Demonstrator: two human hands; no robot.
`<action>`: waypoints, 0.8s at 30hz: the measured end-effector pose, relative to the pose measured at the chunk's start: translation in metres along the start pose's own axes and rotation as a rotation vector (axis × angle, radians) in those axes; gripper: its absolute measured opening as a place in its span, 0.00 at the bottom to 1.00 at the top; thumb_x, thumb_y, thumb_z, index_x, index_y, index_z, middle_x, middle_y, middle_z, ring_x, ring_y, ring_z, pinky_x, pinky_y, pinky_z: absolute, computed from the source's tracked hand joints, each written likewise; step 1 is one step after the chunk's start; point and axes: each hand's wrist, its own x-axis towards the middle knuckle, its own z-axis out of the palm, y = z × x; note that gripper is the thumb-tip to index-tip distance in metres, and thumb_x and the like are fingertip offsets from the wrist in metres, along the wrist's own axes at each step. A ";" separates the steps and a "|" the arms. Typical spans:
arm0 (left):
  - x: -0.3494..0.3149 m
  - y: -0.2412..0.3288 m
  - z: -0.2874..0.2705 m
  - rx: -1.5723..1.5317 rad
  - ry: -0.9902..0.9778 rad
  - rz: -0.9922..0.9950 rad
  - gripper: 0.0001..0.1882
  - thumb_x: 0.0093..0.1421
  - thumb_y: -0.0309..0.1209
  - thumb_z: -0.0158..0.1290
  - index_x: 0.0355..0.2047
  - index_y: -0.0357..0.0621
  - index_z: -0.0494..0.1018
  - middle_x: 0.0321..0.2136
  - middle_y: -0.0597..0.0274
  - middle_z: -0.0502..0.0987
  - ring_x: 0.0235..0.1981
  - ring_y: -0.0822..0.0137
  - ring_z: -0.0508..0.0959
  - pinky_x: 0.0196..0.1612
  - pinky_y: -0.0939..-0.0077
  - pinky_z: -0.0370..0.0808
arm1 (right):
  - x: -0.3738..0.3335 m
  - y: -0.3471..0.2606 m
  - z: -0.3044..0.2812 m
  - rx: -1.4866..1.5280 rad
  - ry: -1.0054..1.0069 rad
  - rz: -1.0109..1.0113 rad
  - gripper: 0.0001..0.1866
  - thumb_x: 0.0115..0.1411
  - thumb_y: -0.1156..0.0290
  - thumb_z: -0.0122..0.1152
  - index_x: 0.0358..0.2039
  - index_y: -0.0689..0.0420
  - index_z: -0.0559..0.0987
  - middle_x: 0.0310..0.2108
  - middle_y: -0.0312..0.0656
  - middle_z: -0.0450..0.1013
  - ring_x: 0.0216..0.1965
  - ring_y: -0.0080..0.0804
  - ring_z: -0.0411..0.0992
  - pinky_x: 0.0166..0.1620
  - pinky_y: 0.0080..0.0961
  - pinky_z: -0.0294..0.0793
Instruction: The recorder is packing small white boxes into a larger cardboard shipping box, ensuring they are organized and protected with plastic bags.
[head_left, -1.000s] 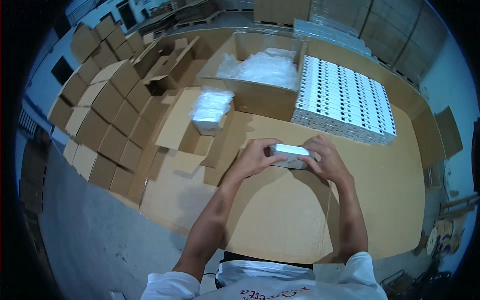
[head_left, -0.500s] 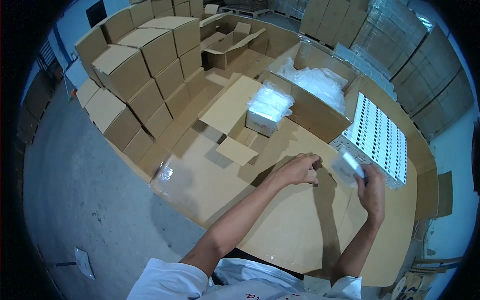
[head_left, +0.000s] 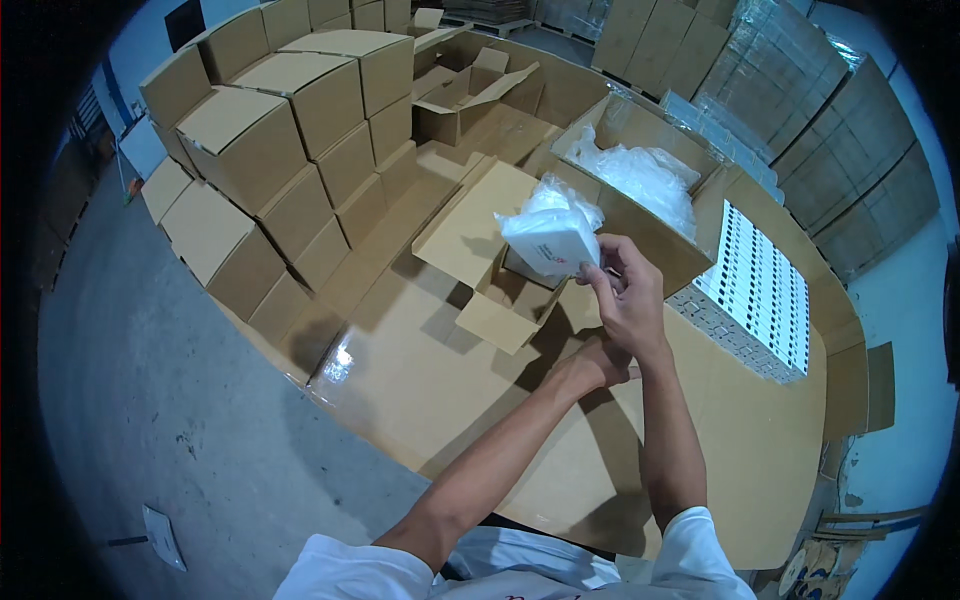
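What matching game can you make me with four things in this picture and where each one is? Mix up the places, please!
Things
1. Tilted white box
2. Big pile of clear plastic
3. Stack of brown boxes
4. Block of white pieces with dark spots

Places
A. At the left side of the picture
B. Inside the large open carton
C. Toward the right side of the picture, on the table
D. Held in the right hand

Right pairs: 1-D, 2-B, 3-A, 4-C
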 end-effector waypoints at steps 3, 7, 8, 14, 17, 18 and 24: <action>0.000 -0.018 0.006 0.111 0.094 0.160 0.18 0.60 0.37 0.58 0.42 0.34 0.75 0.42 0.45 0.80 0.43 0.52 0.79 0.49 0.58 0.72 | 0.009 -0.002 -0.003 -0.217 -0.097 0.041 0.13 0.61 0.81 0.60 0.46 0.65 0.74 0.38 0.50 0.76 0.39 0.33 0.78 0.41 0.29 0.80; -0.003 0.005 -0.013 0.162 0.024 0.044 0.22 0.60 0.43 0.57 0.44 0.35 0.75 0.44 0.43 0.79 0.45 0.50 0.78 0.51 0.56 0.70 | 0.025 -0.010 -0.010 -0.439 -0.243 -0.155 0.14 0.58 0.79 0.62 0.46 0.63 0.76 0.39 0.53 0.76 0.39 0.47 0.78 0.42 0.35 0.78; 0.001 0.008 -0.015 0.196 -0.045 -0.014 0.24 0.60 0.45 0.57 0.45 0.35 0.75 0.45 0.44 0.79 0.48 0.50 0.77 0.54 0.57 0.69 | 0.029 -0.010 -0.010 -0.506 -0.286 -0.255 0.14 0.58 0.79 0.63 0.45 0.63 0.77 0.39 0.52 0.76 0.38 0.48 0.77 0.41 0.36 0.77; -0.002 0.009 -0.016 0.057 0.058 0.109 0.21 0.62 0.39 0.56 0.52 0.41 0.73 0.54 0.49 0.75 0.57 0.55 0.72 0.63 0.61 0.63 | 0.037 -0.013 0.007 -0.771 -0.312 -0.193 0.10 0.58 0.78 0.61 0.41 0.64 0.73 0.39 0.58 0.75 0.41 0.61 0.73 0.42 0.49 0.74; 0.003 -0.009 0.004 -0.102 0.188 0.229 0.22 0.61 0.33 0.56 0.55 0.44 0.71 0.57 0.54 0.73 0.59 0.59 0.70 0.64 0.62 0.61 | 0.038 -0.009 0.019 -0.860 -0.281 -0.145 0.11 0.58 0.78 0.60 0.41 0.62 0.71 0.38 0.59 0.73 0.40 0.62 0.73 0.41 0.50 0.74; 0.010 -0.025 0.015 -0.181 0.319 0.364 0.23 0.60 0.31 0.57 0.56 0.45 0.70 0.56 0.56 0.73 0.58 0.60 0.70 0.63 0.62 0.62 | 0.038 -0.007 0.023 -0.859 -0.279 -0.144 0.11 0.58 0.78 0.60 0.41 0.62 0.71 0.38 0.59 0.73 0.40 0.62 0.73 0.41 0.50 0.74; 0.027 -0.053 0.028 -0.122 0.272 0.422 0.24 0.57 0.36 0.59 0.53 0.44 0.72 0.45 0.57 0.74 0.50 0.58 0.73 0.59 0.62 0.66 | 0.030 -0.002 0.039 -0.867 -0.253 -0.097 0.15 0.58 0.79 0.59 0.45 0.57 0.69 0.37 0.57 0.72 0.39 0.60 0.74 0.40 0.50 0.75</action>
